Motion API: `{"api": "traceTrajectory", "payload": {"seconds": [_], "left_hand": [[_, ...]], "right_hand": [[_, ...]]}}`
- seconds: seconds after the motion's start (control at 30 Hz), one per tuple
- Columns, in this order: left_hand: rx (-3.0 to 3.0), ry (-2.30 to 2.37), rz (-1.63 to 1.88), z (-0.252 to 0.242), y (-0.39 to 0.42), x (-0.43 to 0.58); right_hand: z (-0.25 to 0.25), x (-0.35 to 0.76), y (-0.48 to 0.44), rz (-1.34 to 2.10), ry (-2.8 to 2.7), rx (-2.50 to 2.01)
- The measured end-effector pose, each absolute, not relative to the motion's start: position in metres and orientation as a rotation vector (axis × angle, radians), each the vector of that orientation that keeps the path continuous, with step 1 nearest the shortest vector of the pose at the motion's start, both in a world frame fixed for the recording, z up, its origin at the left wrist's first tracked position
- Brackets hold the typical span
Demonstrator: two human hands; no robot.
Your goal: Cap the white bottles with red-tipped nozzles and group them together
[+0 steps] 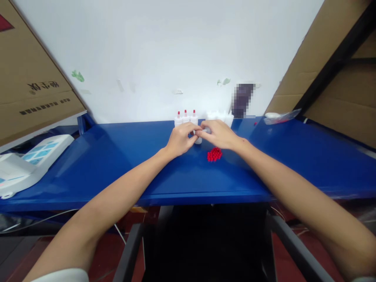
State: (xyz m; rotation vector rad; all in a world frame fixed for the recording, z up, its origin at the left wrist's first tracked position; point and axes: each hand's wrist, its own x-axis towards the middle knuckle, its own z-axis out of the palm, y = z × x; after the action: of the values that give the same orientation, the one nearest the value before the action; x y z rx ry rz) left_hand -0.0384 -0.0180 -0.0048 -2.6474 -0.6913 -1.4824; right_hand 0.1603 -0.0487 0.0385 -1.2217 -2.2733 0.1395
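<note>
In the head view my left hand [182, 139] is closed, its thumb and fingers round the upper part of a small white bottle [198, 140]. My right hand [219, 134] meets it there in a pinch. A pale piece shows between the right thumb and forefinger, too small to name. The fingers cover the bottle's top. Just in front of the right hand lies a pile of small red caps [214, 154]. Behind the left hand stand white bottles with red-tipped nozzles [185, 118]. More white bottles [228, 119] stand behind the right hand, partly hidden by it.
The blue table [126, 164] runs along a white wall. A white device with blue panels [44, 152] lies at the left. At the back right are a clear plastic bag [283, 116] and one loose red cap [255, 123]. Cardboard [35, 78] stands on both sides.
</note>
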Motion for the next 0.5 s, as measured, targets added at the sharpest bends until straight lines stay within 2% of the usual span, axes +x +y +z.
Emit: {"api": "traceTrajectory", "payload": {"seconds": [0.2,0.5], "left_hand": [[-2.732,-0.593,-1.389,-0.0036,-0.0214,-0.0381],[-2.820,-0.749,-1.260,-0.0046,-0.0249,-0.0376]], "right_hand": [[0.0395,0.1598,-0.0500,0.319,-2.338,-1.193],[0.0381,0.1593,-0.0468,0.320,-2.378,-1.114]]}}
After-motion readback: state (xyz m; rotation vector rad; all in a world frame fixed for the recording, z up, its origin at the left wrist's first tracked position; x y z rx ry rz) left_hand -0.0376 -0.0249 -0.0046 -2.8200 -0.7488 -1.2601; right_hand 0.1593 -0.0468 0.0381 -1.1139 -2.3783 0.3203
